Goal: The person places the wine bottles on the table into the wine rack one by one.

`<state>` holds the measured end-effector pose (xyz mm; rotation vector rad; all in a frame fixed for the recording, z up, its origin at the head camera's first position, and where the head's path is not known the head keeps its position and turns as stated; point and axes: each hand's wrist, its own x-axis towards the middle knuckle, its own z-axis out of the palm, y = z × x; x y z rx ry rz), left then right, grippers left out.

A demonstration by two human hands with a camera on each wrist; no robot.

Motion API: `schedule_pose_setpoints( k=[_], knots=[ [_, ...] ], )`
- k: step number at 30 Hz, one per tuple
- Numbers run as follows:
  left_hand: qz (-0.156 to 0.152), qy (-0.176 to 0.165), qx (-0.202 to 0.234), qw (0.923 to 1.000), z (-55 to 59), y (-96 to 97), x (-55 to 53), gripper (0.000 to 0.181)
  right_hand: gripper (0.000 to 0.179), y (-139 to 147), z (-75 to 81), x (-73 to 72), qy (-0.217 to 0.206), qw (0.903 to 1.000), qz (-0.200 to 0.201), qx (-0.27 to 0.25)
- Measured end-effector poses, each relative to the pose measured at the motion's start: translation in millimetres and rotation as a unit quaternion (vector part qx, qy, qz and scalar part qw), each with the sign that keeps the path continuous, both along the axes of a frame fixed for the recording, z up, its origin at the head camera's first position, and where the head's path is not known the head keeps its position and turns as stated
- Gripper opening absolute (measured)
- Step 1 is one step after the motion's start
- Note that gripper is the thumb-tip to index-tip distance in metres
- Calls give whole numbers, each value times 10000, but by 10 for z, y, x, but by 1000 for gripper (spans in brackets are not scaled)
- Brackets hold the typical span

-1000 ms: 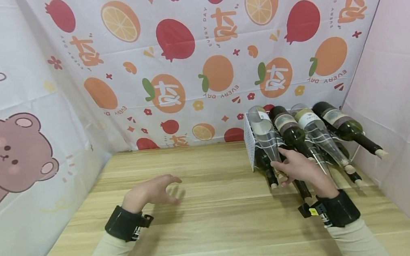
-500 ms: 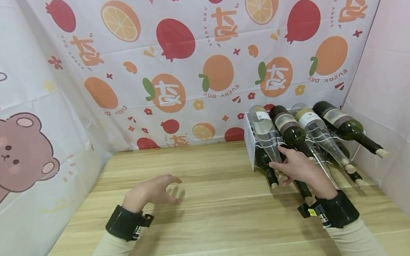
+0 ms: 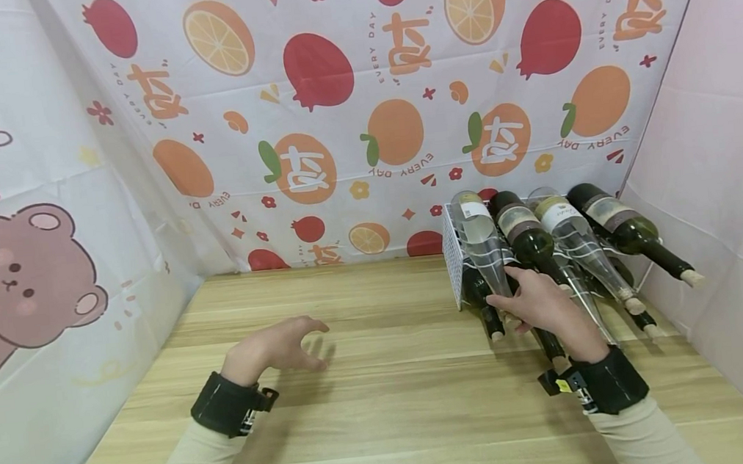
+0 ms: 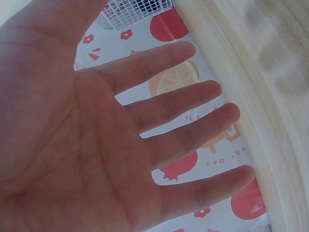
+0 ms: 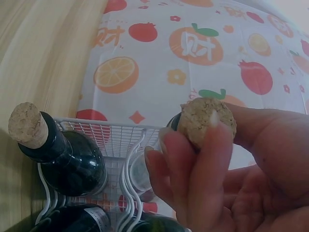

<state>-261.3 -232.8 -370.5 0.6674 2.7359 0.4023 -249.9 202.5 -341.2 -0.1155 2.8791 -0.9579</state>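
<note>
At the rack's left end, my right hand (image 3: pixel 540 302) (image 5: pixel 212 183) grips the neck of a clear glass bottle (image 3: pixel 478 241), thumb on one side and fingers on the other. In the right wrist view fingertips lie against the bottle's cork (image 5: pixel 200 113). The bottle lies tilted on the top row, neck toward me, with a pale label near its base. Directly below it is a dark corked bottle (image 3: pixel 479 298) (image 5: pixel 72 164). My left hand (image 3: pixel 276 349) (image 4: pixel 111 135) hovers over the table at left, fingers spread and holding nothing.
A white wire rack (image 3: pixel 451 262) (image 5: pixel 104 133) stands at the back right. On its top row also lie a dark bottle (image 3: pixel 527 237), a clear bottle (image 3: pixel 578 243) and a green bottle (image 3: pixel 630 235), necks jutting forward. Printed cloth (image 3: pixel 354 189) hangs behind the wooden table (image 3: pixel 373 401).
The clear bottle has turned slightly in my right hand, its label shifting a little left. My right thumb and wrist have shifted slightly left. My left hand stays where it was.
</note>
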Motion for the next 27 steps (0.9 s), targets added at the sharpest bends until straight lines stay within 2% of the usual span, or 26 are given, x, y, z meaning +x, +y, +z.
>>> schedule_pose_setpoints(
  k=[6, 10, 14, 18, 22, 27],
  knots=[
    [18, -24, -8, 10000, 8, 2, 7, 69, 84, 10, -8, -2, 127, 9997, 49, 190],
    [45, -46, -8, 10000, 14, 5, 12, 69, 82, 46, 6, 19, -42, 9994, 301, 175],
    [62, -65, -36, 10000, 17, 10, 16, 69, 80, 81, 32, 49, -431, 9962, 722, -231],
    [77, -92, -38, 9999, 19, 14, 17, 70, 78, 82, 41, 64, -603, 9921, 915, -607],
    [85, -105, -35, 9999, 20, 13, 16, 70, 79, 59, 37, 60, -633, 9918, 812, -755],
    [66, -89, -39, 9999, 21, 12, 18, 70, 82, 35, 46, 64, -562, 9943, 658, -616]
  ],
)
